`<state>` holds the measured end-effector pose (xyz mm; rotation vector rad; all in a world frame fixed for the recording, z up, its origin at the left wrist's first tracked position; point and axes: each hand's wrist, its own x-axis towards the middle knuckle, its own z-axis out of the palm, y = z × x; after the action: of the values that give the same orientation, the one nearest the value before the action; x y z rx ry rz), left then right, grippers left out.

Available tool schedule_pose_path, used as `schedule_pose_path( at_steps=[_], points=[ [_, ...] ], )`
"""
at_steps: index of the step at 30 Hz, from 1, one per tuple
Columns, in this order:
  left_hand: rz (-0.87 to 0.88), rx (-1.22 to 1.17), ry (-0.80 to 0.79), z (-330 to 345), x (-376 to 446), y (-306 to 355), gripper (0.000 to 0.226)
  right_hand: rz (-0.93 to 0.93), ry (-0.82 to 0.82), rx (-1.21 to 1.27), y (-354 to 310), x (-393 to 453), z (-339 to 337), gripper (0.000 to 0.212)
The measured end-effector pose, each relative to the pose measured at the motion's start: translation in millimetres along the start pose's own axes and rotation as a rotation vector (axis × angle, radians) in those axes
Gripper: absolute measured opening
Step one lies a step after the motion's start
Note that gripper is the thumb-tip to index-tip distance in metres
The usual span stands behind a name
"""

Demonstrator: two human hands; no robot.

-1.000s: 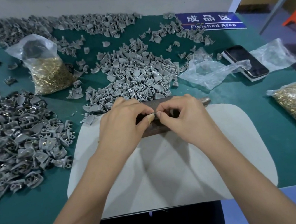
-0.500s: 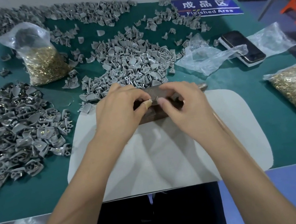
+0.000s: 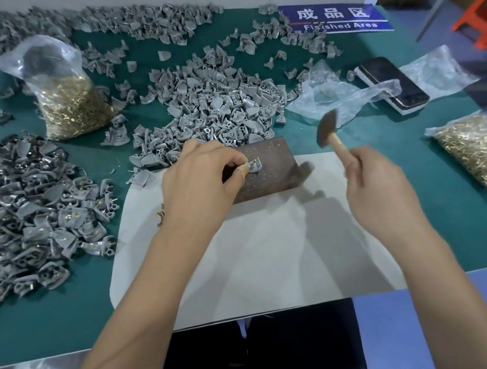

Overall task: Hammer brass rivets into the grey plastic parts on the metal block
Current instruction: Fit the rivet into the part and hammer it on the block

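Blue sign (image 3: 337,18) at far edge of the green table (image 3: 463,213) reads "成品区" over "Finished Area"; grey parts partly cover its left end. Left hand (image 3: 201,187) pinches a grey plastic part (image 3: 254,166) between thumb and fingers, holding it down on the top face of the dark, speckled metal block (image 3: 267,164); a brass rivet (image 3: 253,161) stands in the part. Right hand (image 3: 376,182) is clenched round the wooden handle of a hammer (image 3: 328,135), head raised above the block's right end and motion-blurred, so its shape is hard to tell. Block sits at the far edge of a pale rounded mat (image 3: 264,261). Loose heap of plain grey parts (image 3: 214,109) just behind the block; darker heap with brass showing (image 3: 17,213) to the left. Clear bag of brass rivets (image 3: 69,100) far left, a second bag (image 3: 486,152) at right. A few loose rivets (image 3: 160,213) lie on the mat beside the left wrist. Crumpled clear plastic (image 3: 333,96) overlaps a dark phone (image 3: 392,82). Orange stool (image 3: 486,15) on the floor beyond.
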<state>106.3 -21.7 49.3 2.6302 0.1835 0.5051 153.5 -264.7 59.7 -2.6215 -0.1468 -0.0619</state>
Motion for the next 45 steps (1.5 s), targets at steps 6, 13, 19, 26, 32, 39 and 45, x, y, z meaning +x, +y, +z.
schedule_pose_path(
  at_steps=[6,13,19,26,32,39,45],
  points=[
    [-0.011,-0.004,-0.023,0.4,2.2,-1.7,0.005,-0.132,-0.129,0.398,-32.8,0.8,-3.5,0.028],
    [-0.015,0.063,-0.058,-4.2,9.4,-0.2,0.005,-0.236,-0.111,0.361,-46.3,-2.5,6.4,0.037],
    [0.009,0.094,-0.049,-6.0,9.8,1.5,0.007,-0.235,-0.103,0.274,-45.6,-8.9,15.3,0.035],
    [0.031,0.102,-0.032,-5.5,10.0,0.0,0.007,-0.256,-0.027,0.348,-43.1,-10.1,12.0,0.029],
    [0.048,0.093,-0.027,-7.2,10.7,-2.2,0.006,-0.256,-0.107,0.267,-46.2,-9.3,9.9,0.030],
    [0.044,0.083,-0.028,-8.2,11.1,-3.7,0.006,-0.262,-0.161,0.227,-48.7,-12.2,9.1,0.031],
    [0.038,0.067,-0.044,-9.6,12.8,-3.8,0.007,-0.255,-0.052,0.318,-54.4,-22.2,15.3,0.027]
  ],
)
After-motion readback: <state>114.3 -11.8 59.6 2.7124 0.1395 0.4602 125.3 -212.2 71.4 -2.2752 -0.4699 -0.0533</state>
